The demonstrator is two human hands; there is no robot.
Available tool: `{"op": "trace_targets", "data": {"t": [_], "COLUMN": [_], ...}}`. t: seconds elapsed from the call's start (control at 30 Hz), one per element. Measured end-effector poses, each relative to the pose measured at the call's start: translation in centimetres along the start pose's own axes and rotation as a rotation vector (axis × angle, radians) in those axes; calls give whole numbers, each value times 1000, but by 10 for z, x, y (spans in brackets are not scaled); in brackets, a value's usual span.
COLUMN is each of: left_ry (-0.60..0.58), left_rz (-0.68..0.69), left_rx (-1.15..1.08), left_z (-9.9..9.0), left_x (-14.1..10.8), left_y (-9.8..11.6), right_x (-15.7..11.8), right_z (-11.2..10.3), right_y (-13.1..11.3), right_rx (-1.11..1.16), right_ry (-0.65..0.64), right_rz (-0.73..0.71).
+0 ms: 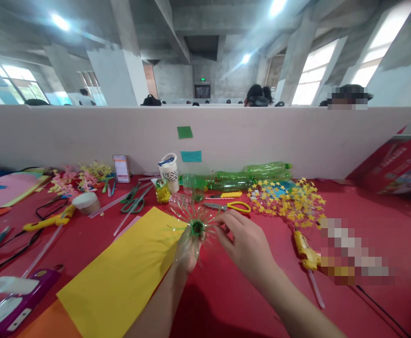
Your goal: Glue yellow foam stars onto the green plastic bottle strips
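My left hand [188, 251] is closed around the underside of a cut plastic bottle piece [197, 228], its green neck facing me. Thin clear-green strips fan out from that neck on all sides. At its right edge, my right hand [242, 234] has thumb and forefinger pinched together at one strip [210, 225]. Beneath my left forearm lies a yellow sheet of paper [120, 277]. Just beyond the strips are yellow-handled scissors [238, 206] and a yellow utility knife [230, 195].
Yellow star stems [293, 202] lie at right, above a yellow glue gun [304, 249]. Green bottles [268, 170] and a white cup [169, 171] stand along the white partition [85, 131]. Another glue gun [50, 220], a tub [86, 203] and a purple device [22, 300] are at left.
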State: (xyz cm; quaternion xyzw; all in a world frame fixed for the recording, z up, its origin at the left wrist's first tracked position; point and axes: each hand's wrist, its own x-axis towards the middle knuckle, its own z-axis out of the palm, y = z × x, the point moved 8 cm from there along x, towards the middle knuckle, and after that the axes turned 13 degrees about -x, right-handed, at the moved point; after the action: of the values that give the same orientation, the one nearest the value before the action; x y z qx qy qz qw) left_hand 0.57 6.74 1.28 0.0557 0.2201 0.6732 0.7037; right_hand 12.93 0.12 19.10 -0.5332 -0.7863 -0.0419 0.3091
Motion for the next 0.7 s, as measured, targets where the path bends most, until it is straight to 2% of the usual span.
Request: {"op": "trace_targets", "data": {"t": [0.17, 0.23, 0.43, 0.5, 0.63, 0.7], "left_ry": [-77, -87, -84, -89, -62, -49], "left_rz": [-25, -36, -22, -27, -39, -39], "left_rx": [40, 47, 34, 24, 8, -3], "left_z": [7, 7, 5, 6, 3, 0], "left_x": [-2, -1, -2, -3, -3, -1], "left_y": [-2, -3, -1, -2, -3, -3], "right_x": [3, 5, 2, 2, 3, 4], "right_z": [11, 12, -17, -20, 1, 12], "right_y": [8, 8, -3, -5, -2, -2], "right_rx": [102, 96, 194, 227, 131, 8], "right_ry": [-80, -75, 104, 108, -37, -54], "right_rz": [6, 0, -65, -80, -89, -113]}}
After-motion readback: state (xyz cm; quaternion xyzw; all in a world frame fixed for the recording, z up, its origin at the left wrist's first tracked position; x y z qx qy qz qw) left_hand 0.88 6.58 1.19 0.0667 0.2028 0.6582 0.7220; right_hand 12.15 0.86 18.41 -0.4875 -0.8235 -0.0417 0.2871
